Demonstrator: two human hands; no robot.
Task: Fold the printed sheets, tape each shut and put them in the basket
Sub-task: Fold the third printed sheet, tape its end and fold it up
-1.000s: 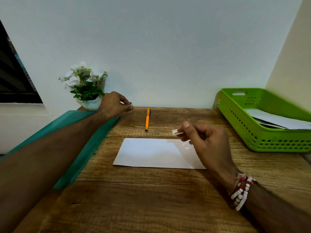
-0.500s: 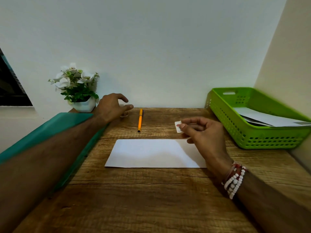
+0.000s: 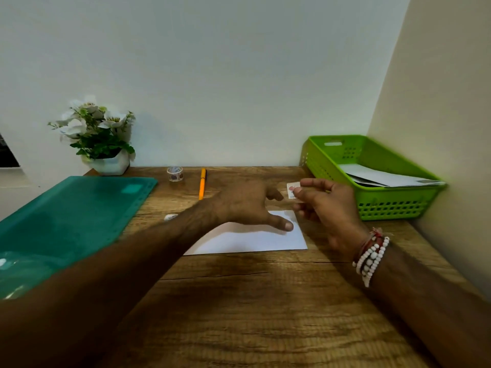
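Step in hand: taping. The folded sheet point(image 3: 252, 239) lies flat mid-desk point(image 3: 265, 301), not yet taped as far as I can see. The right hand point(image 3: 326, 208) pinches a short tape piece point(image 3: 292, 189) between thumb and forefinger and holds it up just above the sheet's far right corner. The left hand point(image 3: 249, 205) is stretched across the sheet, fingers spread and holding nothing, with its thumb low over the paper; whether it touches, cannot tell. The green basket point(image 3: 398, 208) is at the right against the wall, with finished sheets point(image 3: 385, 177) inside. The tape roll point(image 3: 174, 173) and pen point(image 3: 202, 183) are at the back, the folder point(image 3: 66, 216) on the left.

To do it well, probably: the left hand presses the flap flat near its open edge. Which edge that is, unclear. The right hand lays the tape across that edge, half on each layer. Rub outward from the middle and keep the sticky side off the fingers.
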